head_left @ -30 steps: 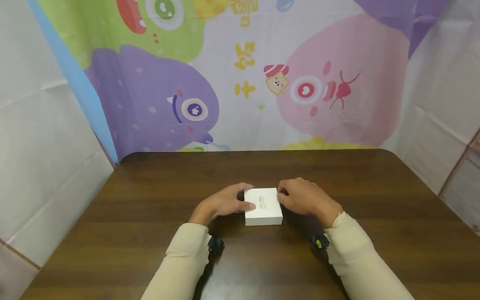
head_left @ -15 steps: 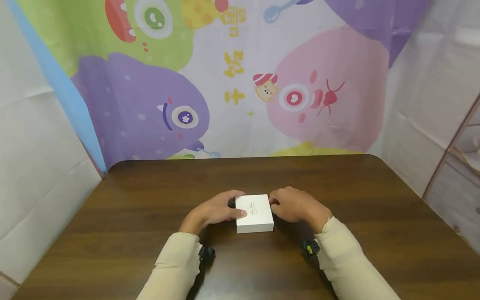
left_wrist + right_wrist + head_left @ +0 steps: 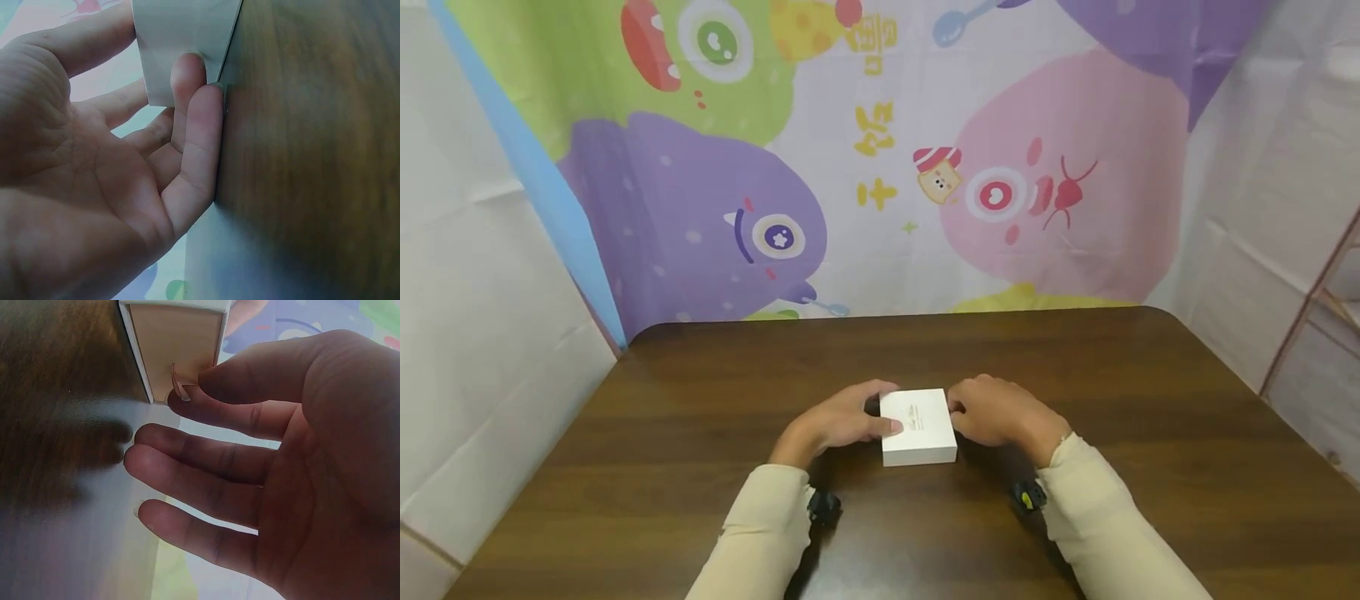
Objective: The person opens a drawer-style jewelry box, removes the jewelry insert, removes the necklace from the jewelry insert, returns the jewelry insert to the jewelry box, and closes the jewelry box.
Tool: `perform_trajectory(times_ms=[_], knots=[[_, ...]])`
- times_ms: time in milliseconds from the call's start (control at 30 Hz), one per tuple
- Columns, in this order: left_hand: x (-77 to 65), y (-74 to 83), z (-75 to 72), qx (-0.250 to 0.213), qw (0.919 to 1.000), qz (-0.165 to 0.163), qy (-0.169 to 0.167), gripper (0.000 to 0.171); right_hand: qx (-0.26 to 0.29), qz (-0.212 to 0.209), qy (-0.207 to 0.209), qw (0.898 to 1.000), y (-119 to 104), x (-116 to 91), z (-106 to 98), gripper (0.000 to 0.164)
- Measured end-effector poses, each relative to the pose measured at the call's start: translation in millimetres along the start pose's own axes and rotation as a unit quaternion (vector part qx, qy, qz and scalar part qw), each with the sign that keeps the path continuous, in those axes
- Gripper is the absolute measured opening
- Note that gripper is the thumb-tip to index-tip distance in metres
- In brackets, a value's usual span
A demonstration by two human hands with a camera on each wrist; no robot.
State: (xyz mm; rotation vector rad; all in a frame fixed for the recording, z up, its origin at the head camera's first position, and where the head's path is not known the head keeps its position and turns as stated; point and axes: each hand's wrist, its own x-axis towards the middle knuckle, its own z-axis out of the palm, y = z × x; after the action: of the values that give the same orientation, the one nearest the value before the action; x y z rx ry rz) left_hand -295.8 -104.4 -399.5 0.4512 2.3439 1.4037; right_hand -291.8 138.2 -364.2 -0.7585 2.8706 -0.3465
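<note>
A small white box (image 3: 917, 427) with fine lettering on its lid lies flat on the brown wooden table (image 3: 700, 383). My left hand (image 3: 842, 418) grips the box's left end, the thumb on top and the other fingers along its sides. At the other end, the right wrist view shows a tan inner panel (image 3: 172, 337) framed by white walls. From that panel sticks a small ribbon tab (image 3: 177, 384). My right hand (image 3: 1003, 414) is beside it, index fingertip against the tab and thumb tip close by. The remaining fingers are spread and loosely bent.
A cloth with cartoon monsters (image 3: 737, 208) hangs behind the table's far edge. Pale sheets flank the table on both sides. Small black devices (image 3: 824, 507) are worn on both wrists.
The head view has shifted slightly, so everything sits a little lower in it. The box and both hands keep nearly the same places relative to each other.
</note>
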Motion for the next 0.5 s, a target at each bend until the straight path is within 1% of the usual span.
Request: perform_trajectory(times_ms=[200,367,500], knots=[[1.1,-0.6,-0.2,-0.003,1.0000,0.001,-0.004,0.061,-0.002,-0.003,0.011,1.000,0.3,-0.4,0.0,0.019],[1.5,1.4,-2.7,0.000,1.0000,0.002,0.004,0.061,-0.011,0.001,0.025,1.000,-1.5,1.7,-0.5,0.017],[-2.5,-4.7,2.0,0.003,1.0000,-0.004,0.004,0.060,-0.016,0.005,0.031,0.999,-4.4,-2.2,8.7,0.020]])
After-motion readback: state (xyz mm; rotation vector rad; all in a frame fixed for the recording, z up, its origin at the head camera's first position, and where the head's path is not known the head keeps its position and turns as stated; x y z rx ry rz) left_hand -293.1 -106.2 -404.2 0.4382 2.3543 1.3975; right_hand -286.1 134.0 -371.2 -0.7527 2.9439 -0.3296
